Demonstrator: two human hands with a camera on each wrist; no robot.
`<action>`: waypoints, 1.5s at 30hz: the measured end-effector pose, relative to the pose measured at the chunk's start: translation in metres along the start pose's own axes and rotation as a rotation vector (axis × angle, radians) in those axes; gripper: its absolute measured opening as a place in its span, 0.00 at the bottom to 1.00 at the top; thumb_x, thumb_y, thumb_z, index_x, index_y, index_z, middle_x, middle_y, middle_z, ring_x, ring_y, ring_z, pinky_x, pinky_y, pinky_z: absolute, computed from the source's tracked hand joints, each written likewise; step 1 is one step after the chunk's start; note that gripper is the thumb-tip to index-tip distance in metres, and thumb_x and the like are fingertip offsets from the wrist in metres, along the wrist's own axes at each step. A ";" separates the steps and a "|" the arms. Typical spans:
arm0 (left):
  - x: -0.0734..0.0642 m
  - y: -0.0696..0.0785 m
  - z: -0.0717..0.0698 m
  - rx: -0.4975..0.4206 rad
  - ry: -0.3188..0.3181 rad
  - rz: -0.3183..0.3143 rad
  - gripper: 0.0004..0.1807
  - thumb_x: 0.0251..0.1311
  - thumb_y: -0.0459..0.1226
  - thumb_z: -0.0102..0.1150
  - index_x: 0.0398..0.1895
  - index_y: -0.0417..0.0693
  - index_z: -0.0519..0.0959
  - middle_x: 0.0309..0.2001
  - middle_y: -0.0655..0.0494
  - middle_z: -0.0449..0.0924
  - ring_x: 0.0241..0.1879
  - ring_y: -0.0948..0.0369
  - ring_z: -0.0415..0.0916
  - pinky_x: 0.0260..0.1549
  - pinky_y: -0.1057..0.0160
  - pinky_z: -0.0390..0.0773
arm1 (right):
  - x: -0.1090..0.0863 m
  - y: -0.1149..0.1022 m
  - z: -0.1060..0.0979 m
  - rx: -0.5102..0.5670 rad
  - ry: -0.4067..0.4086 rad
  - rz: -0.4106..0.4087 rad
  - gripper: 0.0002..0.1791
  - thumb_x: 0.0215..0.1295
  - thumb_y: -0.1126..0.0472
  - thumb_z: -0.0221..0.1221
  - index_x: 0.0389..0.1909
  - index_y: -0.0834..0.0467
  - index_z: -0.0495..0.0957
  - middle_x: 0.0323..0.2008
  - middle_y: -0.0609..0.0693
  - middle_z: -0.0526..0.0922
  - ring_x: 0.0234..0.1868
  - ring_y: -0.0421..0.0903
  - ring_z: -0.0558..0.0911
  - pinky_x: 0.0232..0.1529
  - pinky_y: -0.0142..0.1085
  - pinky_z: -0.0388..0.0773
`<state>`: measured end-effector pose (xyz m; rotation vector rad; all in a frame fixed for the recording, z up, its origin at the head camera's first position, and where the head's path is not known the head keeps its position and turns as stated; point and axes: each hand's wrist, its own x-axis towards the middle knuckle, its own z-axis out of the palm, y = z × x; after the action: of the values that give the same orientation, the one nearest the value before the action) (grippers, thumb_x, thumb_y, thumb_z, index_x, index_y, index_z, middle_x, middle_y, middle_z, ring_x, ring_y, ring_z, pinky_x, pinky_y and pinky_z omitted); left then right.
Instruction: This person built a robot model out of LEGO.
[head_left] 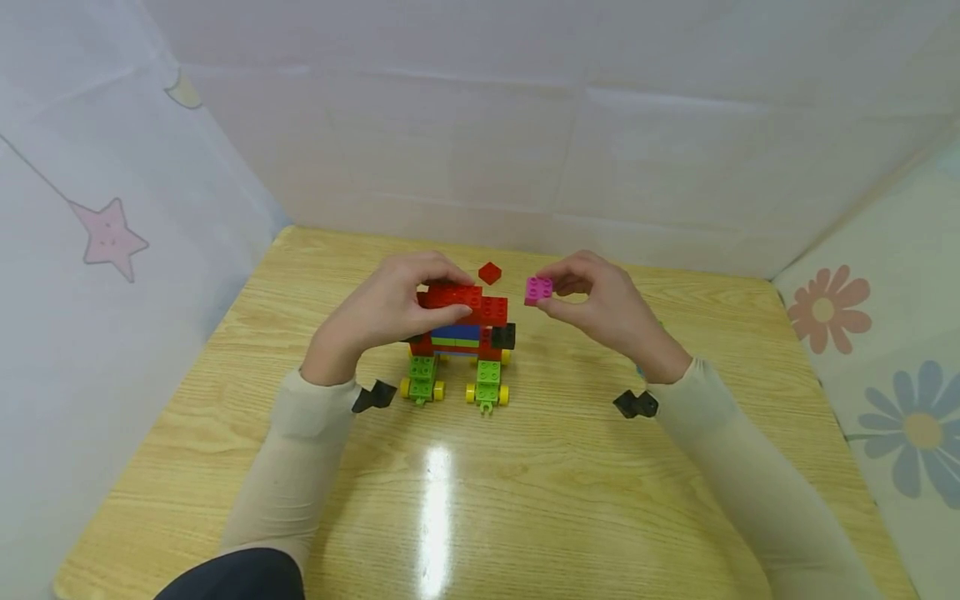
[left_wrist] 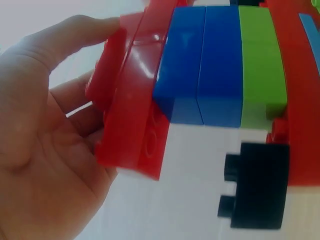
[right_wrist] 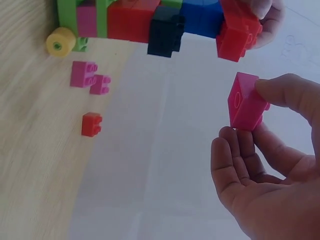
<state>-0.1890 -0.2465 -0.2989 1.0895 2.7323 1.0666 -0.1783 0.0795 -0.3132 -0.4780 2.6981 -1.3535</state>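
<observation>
A toy brick vehicle stands on the table, with red bricks (head_left: 492, 310) on top, blue bricks (left_wrist: 182, 65) and a green layer (left_wrist: 262, 65) beneath. Its green wheeled bases (head_left: 487, 375) have yellow wheels (right_wrist: 60, 42), and a black brick (left_wrist: 262, 187) juts from the side. My left hand (head_left: 382, 304) grips the top red bricks, thumb on the near side. To the right of the vehicle and apart from it, my right hand (head_left: 607, 304) pinches a pink brick (head_left: 538, 290) between thumb and fingers. Its studs face up in the head view.
Behind the vehicle lies a loose red brick (head_left: 490, 272). Two loose pink bricks (right_wrist: 82, 74) show near it in the right wrist view. Something bluish is partly hidden behind my right wrist. The wooden table (head_left: 525, 500) meets a pale cloth backdrop (head_left: 480, 150) at its far edge.
</observation>
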 end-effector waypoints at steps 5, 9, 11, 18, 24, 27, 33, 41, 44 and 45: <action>0.003 0.006 0.005 0.047 0.008 -0.004 0.20 0.71 0.44 0.77 0.63 0.50 0.89 0.55 0.57 0.90 0.47 0.56 0.84 0.51 0.54 0.85 | 0.000 -0.010 0.003 0.035 -0.015 -0.028 0.21 0.75 0.53 0.74 0.64 0.54 0.87 0.59 0.51 0.86 0.58 0.51 0.88 0.70 0.55 0.82; 0.005 0.008 0.009 0.053 0.001 -0.021 0.21 0.71 0.44 0.78 0.63 0.48 0.88 0.56 0.55 0.90 0.48 0.55 0.85 0.52 0.52 0.87 | 0.001 -0.017 0.006 0.061 -0.052 -0.021 0.21 0.75 0.52 0.73 0.65 0.53 0.86 0.59 0.50 0.88 0.59 0.51 0.89 0.71 0.56 0.81; 0.005 0.008 0.010 0.047 -0.001 -0.023 0.21 0.71 0.43 0.78 0.63 0.48 0.88 0.56 0.55 0.90 0.47 0.55 0.85 0.52 0.52 0.87 | 0.002 -0.018 0.009 0.074 -0.071 -0.021 0.21 0.75 0.52 0.73 0.65 0.52 0.86 0.59 0.50 0.89 0.59 0.51 0.89 0.71 0.57 0.81; 0.005 0.010 0.011 0.041 -0.002 -0.013 0.21 0.70 0.42 0.78 0.63 0.48 0.88 0.55 0.56 0.90 0.47 0.56 0.85 0.52 0.53 0.87 | 0.003 -0.020 0.013 0.083 -0.084 -0.053 0.20 0.75 0.54 0.73 0.64 0.51 0.86 0.58 0.49 0.89 0.57 0.50 0.89 0.70 0.59 0.81; 0.005 0.008 0.011 0.036 -0.003 -0.014 0.21 0.71 0.42 0.78 0.63 0.49 0.88 0.56 0.56 0.91 0.47 0.57 0.85 0.52 0.54 0.87 | 0.004 -0.022 0.016 0.078 -0.095 -0.090 0.20 0.74 0.56 0.74 0.64 0.52 0.87 0.57 0.49 0.89 0.56 0.49 0.89 0.68 0.55 0.83; 0.005 0.008 0.011 0.032 -0.002 -0.015 0.21 0.71 0.42 0.78 0.63 0.49 0.88 0.57 0.56 0.91 0.47 0.56 0.86 0.52 0.54 0.88 | 0.004 -0.023 0.017 0.070 -0.097 -0.102 0.20 0.74 0.56 0.74 0.63 0.51 0.87 0.57 0.48 0.89 0.55 0.49 0.89 0.67 0.54 0.83; 0.005 0.008 0.011 0.030 -0.002 -0.016 0.21 0.70 0.41 0.78 0.63 0.48 0.88 0.56 0.55 0.91 0.48 0.56 0.86 0.52 0.53 0.88 | 0.004 -0.023 0.020 0.064 -0.104 -0.101 0.18 0.74 0.55 0.75 0.62 0.49 0.88 0.57 0.47 0.88 0.54 0.48 0.89 0.67 0.53 0.83; 0.005 0.007 0.010 0.032 -0.007 -0.022 0.21 0.70 0.41 0.79 0.63 0.48 0.88 0.57 0.54 0.91 0.49 0.55 0.86 0.53 0.53 0.88 | 0.004 -0.025 0.020 0.042 -0.100 -0.092 0.18 0.73 0.55 0.74 0.62 0.47 0.89 0.57 0.45 0.88 0.55 0.47 0.89 0.67 0.54 0.83; 0.005 0.007 0.010 0.032 -0.010 -0.020 0.21 0.70 0.42 0.78 0.63 0.48 0.88 0.57 0.54 0.91 0.48 0.56 0.85 0.52 0.53 0.87 | 0.004 -0.027 0.020 0.032 -0.100 -0.086 0.18 0.73 0.56 0.74 0.62 0.48 0.89 0.58 0.46 0.88 0.55 0.48 0.89 0.67 0.54 0.83; 0.005 0.006 0.009 0.033 -0.010 -0.018 0.21 0.71 0.42 0.78 0.63 0.49 0.88 0.57 0.55 0.91 0.48 0.56 0.85 0.52 0.53 0.87 | 0.004 -0.027 0.020 0.029 -0.101 -0.084 0.18 0.73 0.56 0.74 0.62 0.48 0.89 0.58 0.46 0.88 0.55 0.48 0.89 0.67 0.54 0.83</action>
<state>-0.1864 -0.2348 -0.3013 1.0696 2.7563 1.0152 -0.1712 0.0474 -0.3037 -0.6455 2.6013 -1.3477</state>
